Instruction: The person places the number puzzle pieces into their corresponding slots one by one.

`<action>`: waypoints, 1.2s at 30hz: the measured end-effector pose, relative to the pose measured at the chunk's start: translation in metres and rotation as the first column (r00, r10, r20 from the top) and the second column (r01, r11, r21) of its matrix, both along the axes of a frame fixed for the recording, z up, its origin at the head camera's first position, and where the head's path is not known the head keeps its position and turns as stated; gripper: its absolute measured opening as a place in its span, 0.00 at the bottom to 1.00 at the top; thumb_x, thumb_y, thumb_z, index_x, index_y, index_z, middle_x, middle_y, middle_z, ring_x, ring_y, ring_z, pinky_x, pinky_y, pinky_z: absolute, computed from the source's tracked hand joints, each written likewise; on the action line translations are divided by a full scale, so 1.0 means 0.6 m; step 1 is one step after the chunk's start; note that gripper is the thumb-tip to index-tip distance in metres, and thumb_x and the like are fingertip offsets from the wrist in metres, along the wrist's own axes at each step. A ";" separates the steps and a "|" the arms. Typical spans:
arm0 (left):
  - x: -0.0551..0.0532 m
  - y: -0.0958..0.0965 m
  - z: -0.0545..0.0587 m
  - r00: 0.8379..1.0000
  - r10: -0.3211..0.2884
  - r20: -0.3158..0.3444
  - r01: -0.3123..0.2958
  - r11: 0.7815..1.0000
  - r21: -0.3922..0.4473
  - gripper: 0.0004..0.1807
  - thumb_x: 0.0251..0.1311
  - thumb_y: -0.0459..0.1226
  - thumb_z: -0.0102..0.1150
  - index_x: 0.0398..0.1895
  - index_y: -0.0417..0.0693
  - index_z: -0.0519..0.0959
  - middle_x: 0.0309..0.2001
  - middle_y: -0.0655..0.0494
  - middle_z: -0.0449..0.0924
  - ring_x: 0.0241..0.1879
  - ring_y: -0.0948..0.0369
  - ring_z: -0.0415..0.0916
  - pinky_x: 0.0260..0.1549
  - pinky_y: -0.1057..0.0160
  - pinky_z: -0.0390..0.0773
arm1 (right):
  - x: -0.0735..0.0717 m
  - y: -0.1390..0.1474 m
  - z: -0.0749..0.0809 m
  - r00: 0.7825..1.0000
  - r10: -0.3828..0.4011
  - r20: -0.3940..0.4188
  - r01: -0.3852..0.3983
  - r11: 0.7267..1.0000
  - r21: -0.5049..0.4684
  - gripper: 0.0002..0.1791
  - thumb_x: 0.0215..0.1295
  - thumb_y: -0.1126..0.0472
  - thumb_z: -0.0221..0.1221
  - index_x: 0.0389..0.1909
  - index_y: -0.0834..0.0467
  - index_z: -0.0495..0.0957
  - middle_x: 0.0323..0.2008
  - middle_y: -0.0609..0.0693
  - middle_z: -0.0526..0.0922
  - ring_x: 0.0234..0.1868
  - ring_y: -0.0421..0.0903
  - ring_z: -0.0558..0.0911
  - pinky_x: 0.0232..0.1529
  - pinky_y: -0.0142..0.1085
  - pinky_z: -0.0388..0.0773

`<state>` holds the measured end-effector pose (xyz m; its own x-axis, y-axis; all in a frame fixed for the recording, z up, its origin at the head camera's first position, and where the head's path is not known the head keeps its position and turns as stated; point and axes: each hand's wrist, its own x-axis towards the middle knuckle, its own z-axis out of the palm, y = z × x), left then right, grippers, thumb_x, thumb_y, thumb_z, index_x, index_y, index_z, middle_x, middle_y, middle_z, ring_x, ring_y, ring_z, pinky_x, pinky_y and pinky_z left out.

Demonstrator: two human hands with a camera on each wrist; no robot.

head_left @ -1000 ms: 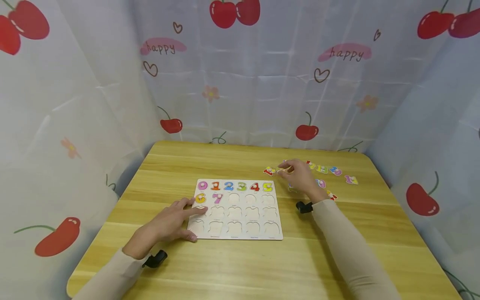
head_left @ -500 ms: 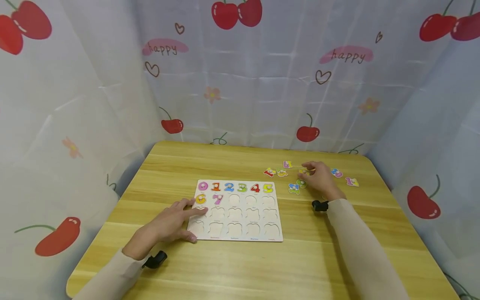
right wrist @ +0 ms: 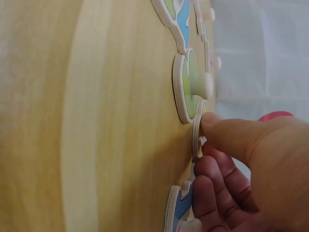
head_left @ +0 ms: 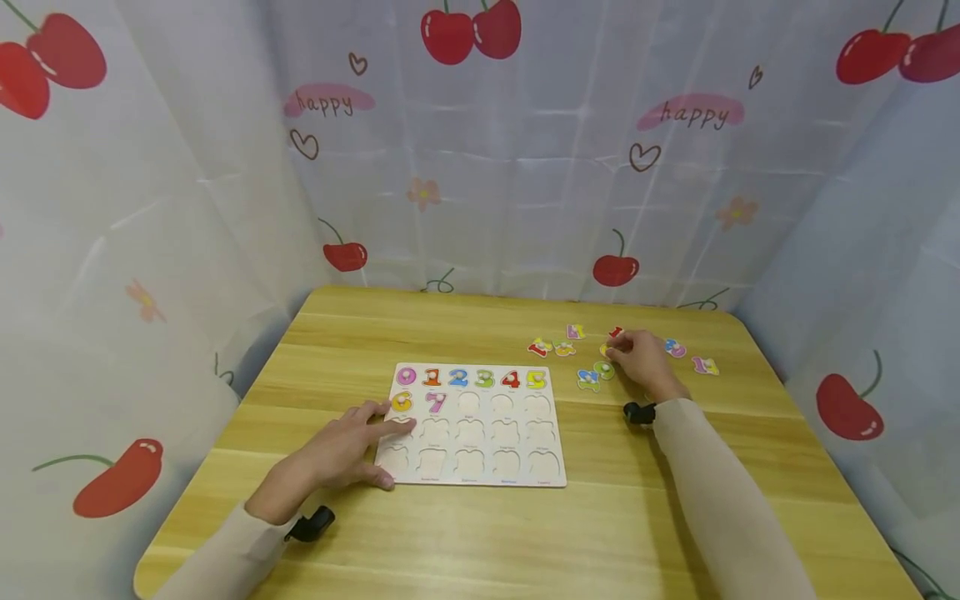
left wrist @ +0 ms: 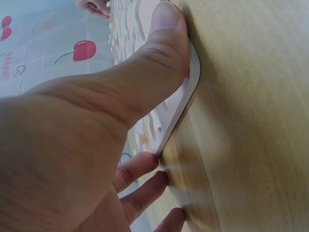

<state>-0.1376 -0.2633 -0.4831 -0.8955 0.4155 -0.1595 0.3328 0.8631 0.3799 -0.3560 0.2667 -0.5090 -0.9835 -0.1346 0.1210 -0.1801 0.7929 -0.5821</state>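
A white number puzzle board [head_left: 450, 454] lies on the table, with the numbers 0 to 7 seated in its upper rows and bare recesses below. My left hand [head_left: 337, 448] rests at its left side, index finger over the board. In the left wrist view the thumb [left wrist: 164, 48] presses by a corner, other fingers along the edge. At the loose pieces, my right hand [head_left: 643, 362] pinches a yellow number piece [head_left: 604, 350], largely covered by the fingers. In the right wrist view a green number piece [right wrist: 187, 84] with a wooden knob stands right beside the thumb.
Loose number pieces lie around the right hand: a blue and green one [head_left: 588, 380], a red and yellow one [head_left: 539, 347], a purple and yellow one [head_left: 575, 332] and a pink and yellow one [head_left: 705, 365]. A cherry-print curtain [head_left: 487, 208] hangs behind the table.
My right hand has moved right from the leftmost loose pieces to the yellow one, and its thumb and fingers have come together there. The left hand stays in place.
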 end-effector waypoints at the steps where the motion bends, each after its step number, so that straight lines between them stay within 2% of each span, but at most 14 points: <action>1: 0.000 0.000 0.000 1.000 0.000 0.000 0.000 1.000 -0.001 0.51 0.59 0.58 0.87 0.87 0.65 0.77 0.87 0.34 0.67 0.76 0.38 0.73 0.71 0.33 0.80 | 0.000 0.001 -0.001 1.000 0.000 -0.001 0.000 1.000 0.003 0.10 0.84 0.63 0.70 0.54 0.66 0.92 0.52 0.67 0.95 0.52 0.63 0.91 0.60 0.56 0.85; 4: 0.001 0.000 -0.001 1.000 0.000 0.001 0.000 1.000 -0.004 0.51 0.59 0.58 0.87 0.87 0.65 0.77 0.87 0.34 0.67 0.77 0.38 0.73 0.70 0.31 0.79 | 0.000 0.002 -0.004 1.000 -0.007 0.006 0.007 1.000 0.009 0.09 0.85 0.62 0.70 0.53 0.65 0.92 0.51 0.65 0.95 0.51 0.60 0.91 0.56 0.50 0.83; 8: 0.002 0.002 -0.001 1.000 0.002 0.007 -0.002 1.000 -0.004 0.51 0.59 0.58 0.87 0.87 0.66 0.77 0.87 0.34 0.67 0.78 0.37 0.73 0.71 0.31 0.79 | 0.002 0.001 -0.006 1.000 -0.014 0.014 0.014 1.000 -0.006 0.08 0.85 0.62 0.70 0.52 0.64 0.93 0.51 0.64 0.95 0.50 0.59 0.90 0.55 0.47 0.81; 13: 0.002 0.003 0.000 1.000 0.003 0.007 -0.003 1.000 -0.008 0.51 0.59 0.58 0.87 0.87 0.66 0.77 0.88 0.35 0.67 0.77 0.39 0.73 0.68 0.32 0.79 | 0.006 -0.002 -0.008 0.999 -0.040 0.009 0.040 0.998 -0.038 0.09 0.86 0.61 0.69 0.53 0.64 0.92 0.53 0.66 0.94 0.52 0.60 0.89 0.57 0.50 0.83; 17: -0.001 0.004 0.003 1.000 -0.001 0.004 0.001 1.000 -0.010 0.51 0.60 0.59 0.86 0.87 0.66 0.77 0.88 0.35 0.66 0.77 0.39 0.73 0.66 0.34 0.79 | 0.009 -0.007 -0.004 0.998 -0.042 -0.044 0.041 0.999 -0.032 0.10 0.85 0.60 0.70 0.53 0.63 0.93 0.53 0.65 0.94 0.52 0.61 0.89 0.58 0.52 0.83; 20: -0.004 0.005 0.005 1.000 -0.001 0.002 0.001 1.000 -0.010 0.51 0.59 0.59 0.87 0.87 0.66 0.77 0.88 0.35 0.66 0.77 0.39 0.73 0.67 0.34 0.79 | 0.013 -0.015 0.007 0.996 -0.016 -0.092 0.015 1.000 -0.006 0.09 0.84 0.59 0.71 0.52 0.62 0.94 0.50 0.64 0.95 0.48 0.59 0.88 0.52 0.49 0.82; 23: -0.005 0.004 0.006 1.000 0.001 0.002 -0.001 1.000 -0.013 0.51 0.59 0.59 0.87 0.87 0.66 0.77 0.88 0.35 0.66 0.77 0.39 0.73 0.66 0.34 0.79 | 0.021 -0.033 0.023 0.995 0.009 -0.100 -0.010 1.000 -0.012 0.10 0.84 0.59 0.71 0.52 0.62 0.95 0.51 0.64 0.93 0.47 0.59 0.88 0.49 0.46 0.81; 29: -0.006 0.002 0.005 1.000 0.006 0.004 -0.006 1.000 -0.014 0.52 0.59 0.59 0.87 0.87 0.66 0.77 0.88 0.34 0.65 0.77 0.38 0.73 0.67 0.32 0.79 | 0.051 -0.087 0.042 0.994 0.068 -0.086 -0.071 0.997 -0.032 0.09 0.84 0.60 0.71 0.52 0.62 0.94 0.52 0.65 0.86 0.51 0.62 0.87 0.49 0.47 0.82; 33: -0.004 0.001 0.003 1.000 0.006 0.012 -0.005 1.000 -0.017 0.52 0.59 0.59 0.87 0.88 0.66 0.77 0.88 0.34 0.65 0.78 0.37 0.72 0.68 0.31 0.79 | 0.069 -0.127 0.045 0.986 0.133 -0.105 -0.135 0.991 -0.009 0.07 0.80 0.61 0.74 0.49 0.61 0.95 0.49 0.64 0.87 0.48 0.60 0.89 0.46 0.47 0.84; 36: -0.005 0.001 0.003 1.000 0.001 0.006 -0.001 1.000 -0.023 0.51 0.59 0.59 0.86 0.87 0.66 0.77 0.88 0.34 0.66 0.79 0.37 0.72 0.67 0.31 0.79 | 0.080 -0.157 0.047 0.977 0.177 -0.120 -0.178 0.984 0.003 0.05 0.78 0.62 0.76 0.47 0.60 0.96 0.48 0.62 0.90 0.47 0.58 0.91 0.50 0.53 0.87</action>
<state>-0.1408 -0.2626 -0.4815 -0.8949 0.4107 -0.1746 0.3294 0.8718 0.3625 -0.3081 0.1725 -0.4810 -0.9223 -0.3048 0.2374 -0.3863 0.7377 -0.5536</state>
